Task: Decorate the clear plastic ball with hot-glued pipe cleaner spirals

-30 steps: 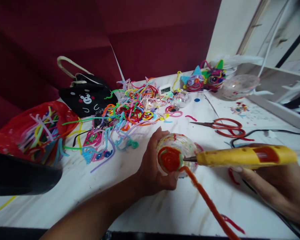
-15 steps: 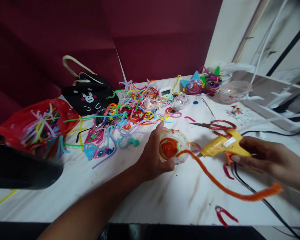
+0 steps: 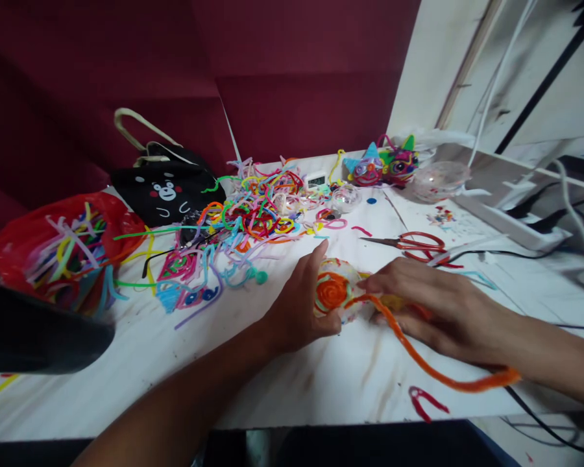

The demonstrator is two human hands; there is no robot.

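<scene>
My left hand (image 3: 296,311) grips a clear plastic ball (image 3: 338,295) with an orange spiral of pipe cleaner glued on its near face. It rests low on the white table (image 3: 321,383). My right hand (image 3: 433,311) lies right of the ball, fingertips and thumb closed around the orange pipe cleaner (image 3: 433,373) where it leaves the spiral. The loose end trails right toward the table's front edge. A bit of the yellow glue gun (image 3: 394,301) shows under my right palm.
A tangle of coloured pipe cleaners (image 3: 257,214) lies behind the ball. A red bag (image 3: 53,246) of more is at the left, beside a black bear bag (image 3: 165,191). Red scissors (image 3: 413,243), two finished figures (image 3: 384,165), a clear bowl (image 3: 438,178) and cables are at the right.
My right hand has put the yellow glue gun down on the table and moved left to the ball, taking hold of the orange pipe cleaner. The left hand has lowered the ball.
</scene>
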